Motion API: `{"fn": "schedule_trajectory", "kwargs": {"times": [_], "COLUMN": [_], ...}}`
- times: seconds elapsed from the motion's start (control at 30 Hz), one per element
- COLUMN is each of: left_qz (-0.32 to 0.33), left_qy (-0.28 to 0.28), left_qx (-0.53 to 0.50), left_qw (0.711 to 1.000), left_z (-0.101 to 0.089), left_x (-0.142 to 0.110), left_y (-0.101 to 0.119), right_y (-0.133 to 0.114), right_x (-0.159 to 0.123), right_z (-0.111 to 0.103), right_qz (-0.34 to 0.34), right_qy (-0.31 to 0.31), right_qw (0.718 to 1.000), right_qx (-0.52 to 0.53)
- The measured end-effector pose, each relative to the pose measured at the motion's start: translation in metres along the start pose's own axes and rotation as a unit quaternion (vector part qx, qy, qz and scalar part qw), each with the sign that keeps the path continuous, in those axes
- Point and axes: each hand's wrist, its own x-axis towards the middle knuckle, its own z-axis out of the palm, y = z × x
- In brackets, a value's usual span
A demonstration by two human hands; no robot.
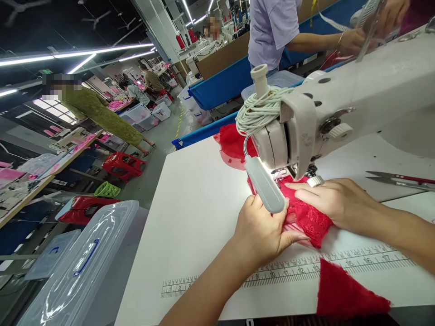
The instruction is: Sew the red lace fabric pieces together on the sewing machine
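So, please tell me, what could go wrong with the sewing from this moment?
The fingertips of the right hand are close to the needle area of the sewing machine, so a slip could hurt them. The red lace fabric looks bunched between both hands, so a fold might get caught in the stitching. The loose red piece lies at the near edge of the table and could fall if an arm brushes it.

On my left: clear lidded bin (pixel 83 267) with a blue handle (pixel 86 258), two red stools (pixel 124 165), green basket (pixel 107 190) beside them. Farther off, person in a green dress (pixel 102 113) stands near a long bench (pixel 57 170). Ahead of me: person in a lilac shirt (pixel 272 31), blue trough (pixel 217 93). Strip lights (pixel 105 50) lit overhead.
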Motion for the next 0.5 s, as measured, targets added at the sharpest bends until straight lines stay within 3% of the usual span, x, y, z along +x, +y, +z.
{"fn": "schedule_trajectory", "kwargs": {"times": [0.27,0.5], "left_qz": [0.002,0.003], "left_qy": [-0.012,-0.023], "left_qx": [0.011,0.019], "left_qw": [1.0,1.0], "left_z": [0.001,0.003], "left_x": [-0.001,0.0], "left_y": [-0.002,-0.006], "right_y": [0.001,0.003], "right_x": [0.008,0.004], "right_z": [-0.012,-0.006], "right_qz": [-0.009,0.02], "right_qy": [-0.031,-0.027], "right_qw": [0.999,0.998], "right_qx": [0.016,0.047]}}
